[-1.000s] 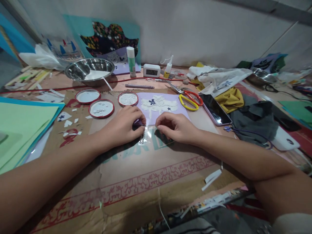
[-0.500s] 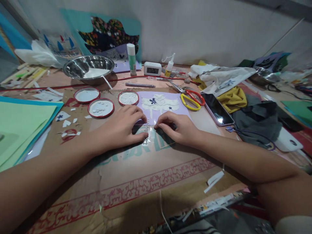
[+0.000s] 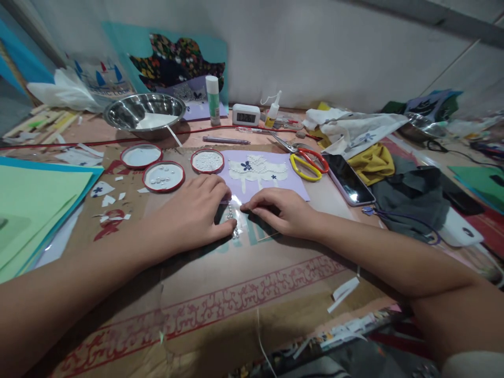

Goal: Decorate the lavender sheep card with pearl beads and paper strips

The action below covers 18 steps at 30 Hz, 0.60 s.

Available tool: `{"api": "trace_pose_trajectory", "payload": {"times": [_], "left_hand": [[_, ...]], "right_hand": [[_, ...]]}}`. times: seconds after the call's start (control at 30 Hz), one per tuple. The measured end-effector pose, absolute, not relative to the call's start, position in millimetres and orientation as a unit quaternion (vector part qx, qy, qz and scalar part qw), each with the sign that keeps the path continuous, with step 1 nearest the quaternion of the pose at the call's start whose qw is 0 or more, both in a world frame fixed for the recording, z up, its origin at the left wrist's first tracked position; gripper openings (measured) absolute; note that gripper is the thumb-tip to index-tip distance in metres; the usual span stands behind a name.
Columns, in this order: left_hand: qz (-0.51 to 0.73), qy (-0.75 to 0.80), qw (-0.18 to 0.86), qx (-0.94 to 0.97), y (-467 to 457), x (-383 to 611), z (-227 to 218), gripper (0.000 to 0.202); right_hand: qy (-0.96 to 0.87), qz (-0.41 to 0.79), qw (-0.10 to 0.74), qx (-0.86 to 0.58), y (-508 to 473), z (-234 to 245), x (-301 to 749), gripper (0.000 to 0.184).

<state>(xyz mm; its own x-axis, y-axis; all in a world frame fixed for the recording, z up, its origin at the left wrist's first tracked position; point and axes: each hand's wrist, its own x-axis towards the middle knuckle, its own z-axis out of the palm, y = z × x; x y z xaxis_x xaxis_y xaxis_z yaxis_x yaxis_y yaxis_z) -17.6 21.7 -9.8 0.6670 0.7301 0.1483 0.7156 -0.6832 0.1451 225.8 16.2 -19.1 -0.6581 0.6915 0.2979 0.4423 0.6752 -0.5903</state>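
**A row of silvery beads (image 3: 232, 215) lies just below the purple card (image 3: 293, 185)**

From the head camera, the purple card is flat near the middle of the desk (image 3: 262, 144), with white shapes, small beads and dark blue flowers upon it. The silvery beads are at its near side, between the two hands.

The left hand (image 3: 199, 210) is at the card's lower left corner. Its thumb and forefinger stand apart – a moderate opening – and the thumb tip is at the beads. The right hand (image 3: 281, 210), at the lower edge of the card, has its fingertips drawn narrowly together; whether they pinch something, I cannot tell. A thin stick (image 3: 269, 238) shows under this hand.

Directly left of the card is a red-rimmed lid (image 3: 207, 160) full of small white beads; farther left, another lid (image 3: 163, 177) contains a few larger pearls. To the card's right lie the scissors (image 3: 296, 148) and, beyond them, a phone (image 3: 348, 179). Behind the card stand a glue stick (image 3: 213, 101) and a white clock (image 3: 246, 114).
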Motion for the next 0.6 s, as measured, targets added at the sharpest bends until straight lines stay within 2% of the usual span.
{"api": "trace_pose_trajectory", "payload": {"times": [0.27, 0.47, 0.6], "left_hand": [[0.149, 0.366, 0.093, 0.914, 27.5, -17.3, -10.5, 0.051], [0.153, 0.291, 0.138, 0.934, 34.1, -19.6, -17.8, 0.036], [0.155, 0.288, 0.149, 0.933, 34.7, -18.9, -19.7, 0.035]], "right_hand": [[-0.887, 0.203, 0.275, -0.312, 20.7, -21.2, 223.9, 0.01], [-0.911, 0.169, 0.255, -0.276, 20.4, -25.9, 217.2, 0.011], [-0.928, 0.136, 0.249, -0.241, 19.1, -27.8, 214.7, 0.011]]}}
